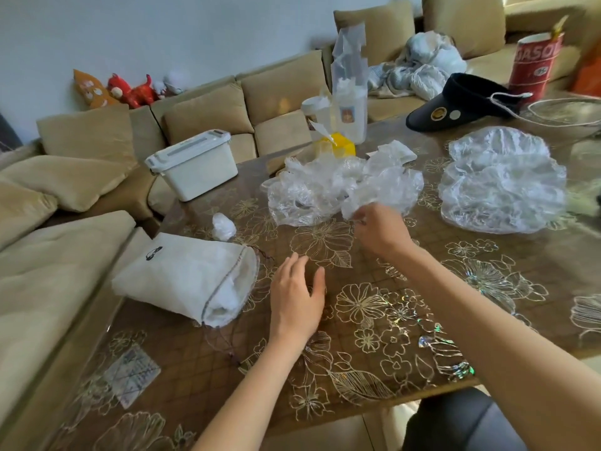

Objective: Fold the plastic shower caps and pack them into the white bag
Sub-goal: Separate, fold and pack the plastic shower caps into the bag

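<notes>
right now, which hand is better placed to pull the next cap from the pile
Right. The right hand pinches the edge of a crumpled shower cap in the pile; the left hand is open, nearer the white bag.

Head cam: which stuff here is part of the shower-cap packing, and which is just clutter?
Job:
- crumpled shower caps, edge pinched by the right hand
- flat shower caps, far right
- white bag, mouth open
- small plastic wad, perhaps a folded cap
- left hand, open

Lying about:
- white lidded box
- black visor
- red tin
- yellow box
- plush toys
</notes>
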`<state>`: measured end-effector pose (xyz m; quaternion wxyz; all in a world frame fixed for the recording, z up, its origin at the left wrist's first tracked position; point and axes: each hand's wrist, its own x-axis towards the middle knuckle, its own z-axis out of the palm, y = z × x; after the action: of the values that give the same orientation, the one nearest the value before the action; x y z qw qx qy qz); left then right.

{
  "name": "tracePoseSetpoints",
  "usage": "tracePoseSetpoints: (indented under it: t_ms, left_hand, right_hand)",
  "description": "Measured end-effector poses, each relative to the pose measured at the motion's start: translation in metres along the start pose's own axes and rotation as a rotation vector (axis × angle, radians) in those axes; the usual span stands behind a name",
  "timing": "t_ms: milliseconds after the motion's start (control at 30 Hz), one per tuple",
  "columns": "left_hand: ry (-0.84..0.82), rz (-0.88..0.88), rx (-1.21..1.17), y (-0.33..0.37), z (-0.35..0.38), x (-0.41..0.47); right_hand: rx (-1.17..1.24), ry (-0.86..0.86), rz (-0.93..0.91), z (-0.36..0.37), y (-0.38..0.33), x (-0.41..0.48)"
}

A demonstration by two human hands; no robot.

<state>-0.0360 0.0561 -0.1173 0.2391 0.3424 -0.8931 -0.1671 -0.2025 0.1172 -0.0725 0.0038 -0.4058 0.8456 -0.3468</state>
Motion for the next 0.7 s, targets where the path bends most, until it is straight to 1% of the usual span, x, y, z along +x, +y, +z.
tracePoseSetpoints:
  t_ms: [67,133,233,300,367,400,433,467,533,567,634,700]
  left_hand:
    - [0.063,0.034,-0.034,-0.003,0.000,-0.003]
    - [0.117,0.028,-0.095,-0.003,-0.001,-0.004]
    - [0.172,0.005,-0.215,0.000,0.000,-0.007]
    - [0.187,0.001,-0.288,0.003,-0.002,-0.008]
    - [0.234,0.001,-0.386,0.004,-0.003,-0.008]
    - [0.280,-0.038,-0.455,0.003,-0.004,-0.007]
    - [0.342,-0.119,-0.530,0.002,-0.005,-0.005]
    - [0.407,-0.240,-0.608,-0.003,-0.005,-0.002]
    - [0.472,-0.450,-0.783,-0.010,-0.007,0.005]
    - [0.474,-0.487,-0.811,-0.009,-0.008,0.005]
    - [0.400,-0.437,-0.731,-0.005,-0.009,0.003]
    - [0.275,-0.360,-0.680,0.002,-0.014,-0.005]
  right_hand:
    - [0.303,-0.032,0.103,-0.016,-0.010,0.001]
    - [0.623,-0.084,0.163,-0.036,-0.019,-0.003]
    - [1.115,-0.263,0.227,-0.059,-0.027,-0.009]
    - [1.362,-0.350,0.256,-0.068,-0.026,-0.010]
    - [1.576,-0.377,0.281,-0.071,-0.019,-0.008]
    - [1.629,-0.380,0.296,-0.072,-0.015,-0.009]
    - [1.614,-0.371,0.317,-0.070,-0.009,-0.010]
    - [1.525,-0.344,0.344,-0.065,-0.002,-0.012]
    - [1.275,-0.221,0.428,-0.055,0.011,-0.020]
    - [1.175,-0.157,0.479,-0.051,0.019,-0.027]
    - [1.027,-0.081,0.543,-0.041,0.029,-0.038]
    - [0.857,-0.067,0.556,-0.034,0.036,-0.045]
